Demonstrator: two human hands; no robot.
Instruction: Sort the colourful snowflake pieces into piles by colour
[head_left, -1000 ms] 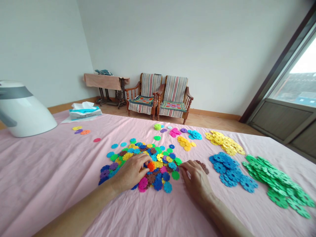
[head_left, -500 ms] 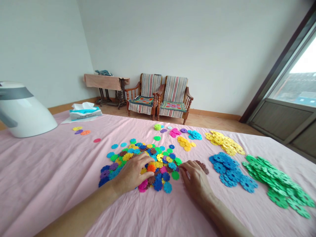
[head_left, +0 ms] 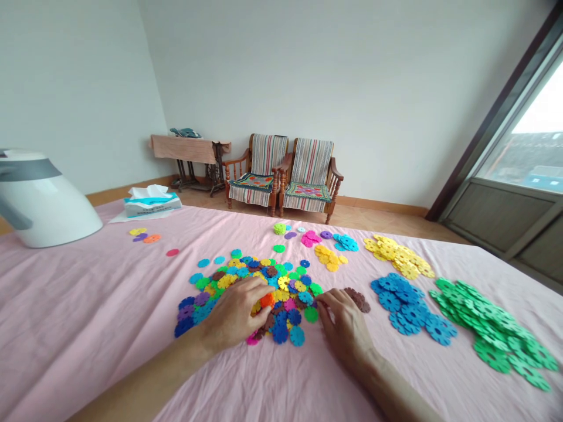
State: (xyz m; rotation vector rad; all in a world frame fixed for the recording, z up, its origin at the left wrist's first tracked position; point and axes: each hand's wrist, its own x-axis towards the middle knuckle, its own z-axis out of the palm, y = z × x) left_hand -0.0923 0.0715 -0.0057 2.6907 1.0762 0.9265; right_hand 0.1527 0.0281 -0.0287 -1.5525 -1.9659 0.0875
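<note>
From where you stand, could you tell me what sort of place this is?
Most likely a room in a home. Two wooden armchairs with striped covers stand by the wall, beside an old sewing table, and a pink cloth covers a table strewn with toy discs.

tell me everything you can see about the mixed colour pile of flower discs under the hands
The mixed-colour pile of flat plastic flower-shaped discs lies spread on the pink cloth, holding blue, yellow, green, purple, pink, brown and orange pieces that overlap loosely. The left hand rests on its near middle, fingers by an orange disc; the right hand touches its right edge.
</note>
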